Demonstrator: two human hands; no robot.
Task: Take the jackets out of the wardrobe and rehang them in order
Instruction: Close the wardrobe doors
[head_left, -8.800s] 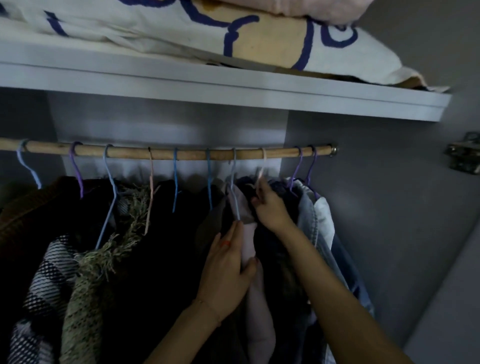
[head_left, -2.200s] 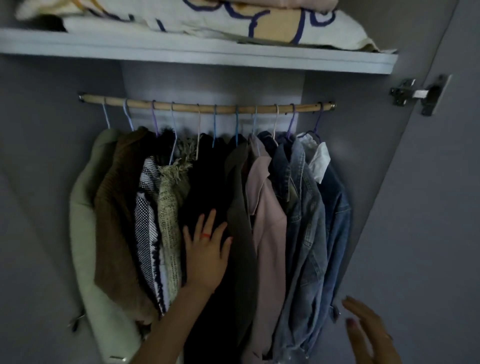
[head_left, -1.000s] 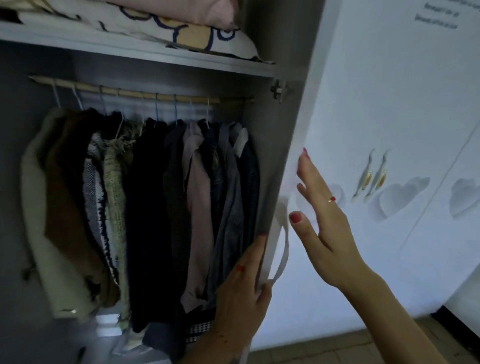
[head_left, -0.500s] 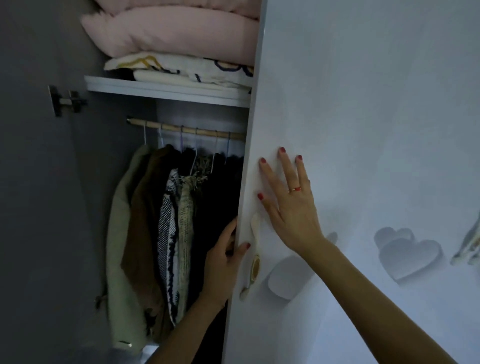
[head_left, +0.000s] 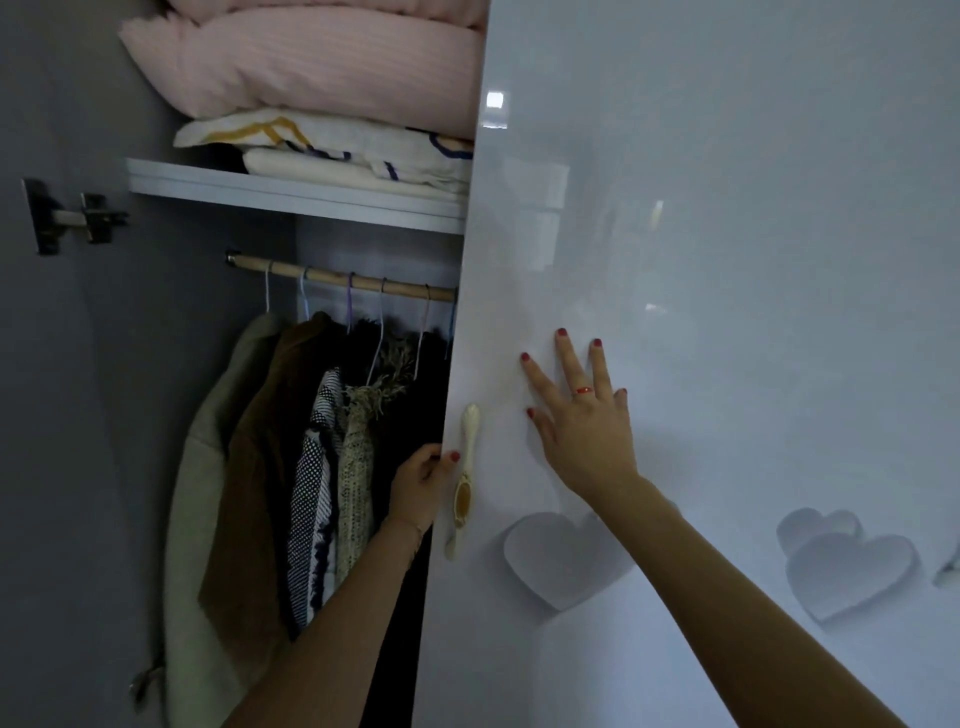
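Note:
Several jackets (head_left: 270, 467) hang on coloured hangers from a wooden rail (head_left: 337, 278) inside the wardrobe: a cream one at the left, then brown, black-and-white checked and a fringed tweed one. The glossy white right door (head_left: 675, 260) covers the right half of the rail. My left hand (head_left: 423, 486) curls around that door's left edge, beside its cream handle (head_left: 464, 483). My right hand (head_left: 582, 415) lies flat on the door's front with the fingers spread.
A shelf (head_left: 291, 195) above the rail carries folded bedding and a pink pillow (head_left: 311, 57). The left door stands open at the left, with a metal hinge (head_left: 72, 218). Raised heart shapes (head_left: 556, 556) decorate the white door fronts.
The right door has swung across the wardrobe opening and now hides the denim and pink jackets. My left hand has moved onto the door's edge and my right hand onto its front.

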